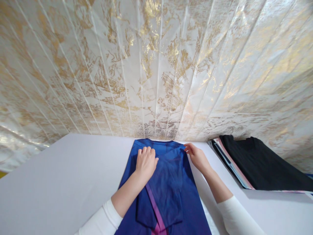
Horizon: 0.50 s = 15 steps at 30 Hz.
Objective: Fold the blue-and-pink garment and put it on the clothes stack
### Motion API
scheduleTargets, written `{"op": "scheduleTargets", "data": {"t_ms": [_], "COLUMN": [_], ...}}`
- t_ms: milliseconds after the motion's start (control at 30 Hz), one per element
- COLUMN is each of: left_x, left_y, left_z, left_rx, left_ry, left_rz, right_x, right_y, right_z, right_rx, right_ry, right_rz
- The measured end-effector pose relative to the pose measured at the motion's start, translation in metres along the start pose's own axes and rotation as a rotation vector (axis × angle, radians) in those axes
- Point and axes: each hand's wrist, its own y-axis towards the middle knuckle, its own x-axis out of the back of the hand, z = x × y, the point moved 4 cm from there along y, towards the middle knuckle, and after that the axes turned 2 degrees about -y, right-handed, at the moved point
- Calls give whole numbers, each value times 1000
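Note:
A blue shirt (168,176) lies on the white table with its sides and sleeves folded inward and its collar toward the wall. A purple stripe runs down the folded sleeve. On the upper left of the shirt, my left hand (146,160) rests with fingers curled down onto the fabric; its fingertips are partly hidden. At the right shoulder corner, my right hand (197,157) pinches the edge of the cloth between thumb and fingers. The lower end of the shirt runs out of view.
To the right stands a stack of folded clothes with a black shirt (264,166) on top. The white tabletop (61,182) stretches out to the left. Behind the table rises a wall (156,71) covered in shiny white and gold patterned sheeting.

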Motion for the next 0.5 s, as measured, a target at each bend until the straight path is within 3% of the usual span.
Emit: {"op": "scheduleTargets", "data": {"t_ms": [333,500], "left_x": [-2,2], "left_y": [1,1], "left_z": [-3,-1], "left_rx": [20,13], "left_ry": [41,36], "left_rz": [54,51], "right_x": [-16,-5], "right_y": [-1,3], "right_z": [-5,-18], "right_rx": [59,62], "right_ry": [-48,-89], "right_rz": [43,-5]}}
